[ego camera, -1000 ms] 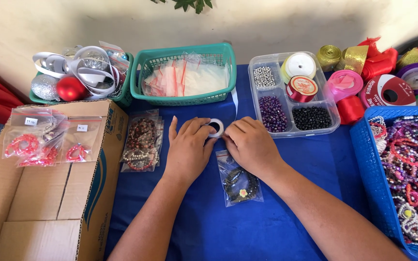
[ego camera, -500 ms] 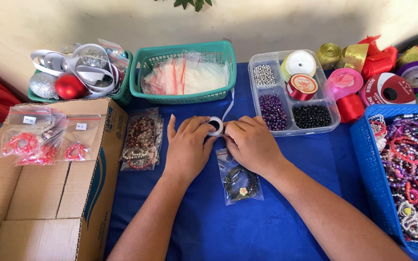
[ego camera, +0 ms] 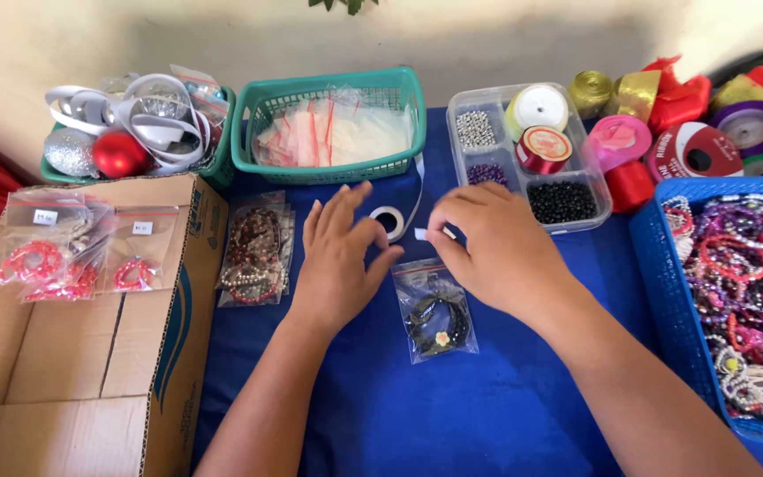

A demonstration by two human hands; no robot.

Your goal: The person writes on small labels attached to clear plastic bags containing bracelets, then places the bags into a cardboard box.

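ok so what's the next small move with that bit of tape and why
Probably lower the right hand and press the small white piece at its fingertips onto the top of the bag. The piece looks already pulled off the tape roll, the left hand rests by the roll, and the bag lies just below both hands.

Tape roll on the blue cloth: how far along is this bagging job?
Done: sealed bags of red bracelets lie on the cardboard box; more bead bags beside it. In hand: the left hand rests by the white tape roll; the right hand holds a small white strip. Left: the bag with a dark bracelet lies between the hands, unlabelled; the blue basket holds many loose bracelets.
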